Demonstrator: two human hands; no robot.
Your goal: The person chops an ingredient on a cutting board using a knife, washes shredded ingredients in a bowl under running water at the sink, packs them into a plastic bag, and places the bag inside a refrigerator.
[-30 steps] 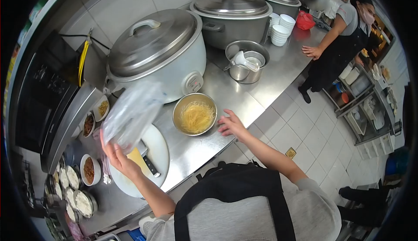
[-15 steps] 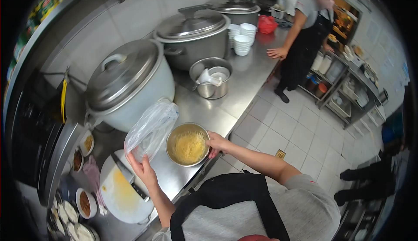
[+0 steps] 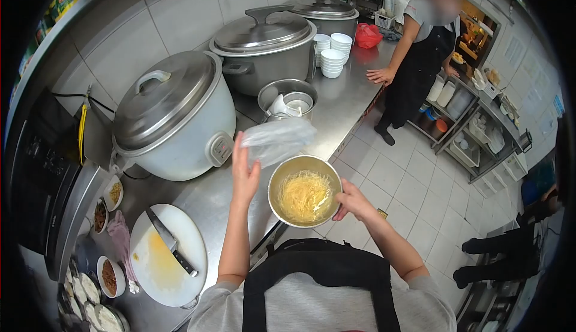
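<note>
A metal bowl (image 3: 305, 191) of thin yellow shreds is gripped at its right rim by my right hand (image 3: 354, 200), near the counter's front edge. My left hand (image 3: 245, 173) pinches a clear plastic bag (image 3: 279, 140), which stretches to the right behind the bowl. To the left, a knife (image 3: 171, 242) lies on a round white cutting board (image 3: 159, 272) with a yellow stain.
Large rice cookers (image 3: 174, 116) line the wall. Behind the bag are a metal pot (image 3: 288, 98) and stacked white cups (image 3: 332, 62). Small bowls (image 3: 111, 277) stand left of the board. A co-worker (image 3: 420, 62) leans a hand on the counter (image 3: 354, 92).
My right hand has taken hold of the bowl and brought it right, towards me. My left hand has moved right with the bag, away from the cutting board.
</note>
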